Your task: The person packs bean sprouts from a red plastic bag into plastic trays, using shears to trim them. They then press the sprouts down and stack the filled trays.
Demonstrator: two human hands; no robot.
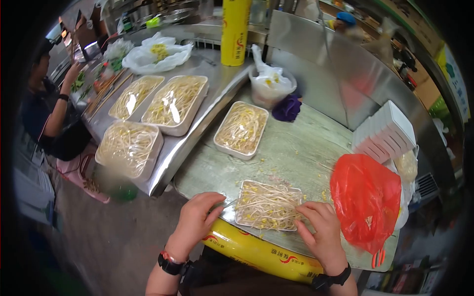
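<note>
Roughly crosswise, the sprout tray (pixel 268 206) stretches left to right.

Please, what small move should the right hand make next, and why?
Perhaps the right hand should tuck the loose sprouts into the near tray: some lie across its rim, and its top looks unwrapped, unlike the film-covered tray behind.

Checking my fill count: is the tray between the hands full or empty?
Full: bean sprouts are piled across the tray, hiding its floor.
</note>
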